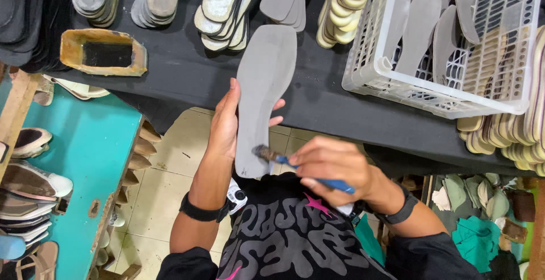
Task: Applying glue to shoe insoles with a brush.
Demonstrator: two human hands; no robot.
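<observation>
My left hand [225, 122] holds a long grey shoe insole [262, 87] from underneath, its toe end pointing away over the black table [187, 70]. Fingertips of that hand show past the insole's right edge. My right hand [332, 165] grips a brush with a blue handle [335, 184]. The brush's dark bristle tip [263, 153] touches the heel end of the insole.
Stacks of grey and cream insoles [227, 7] line the table's far side. A white plastic basket [448, 47] with grey insoles stands at right. An open glue tin [103, 53] sits at left. A teal shelf [85, 155] with shoes is at lower left.
</observation>
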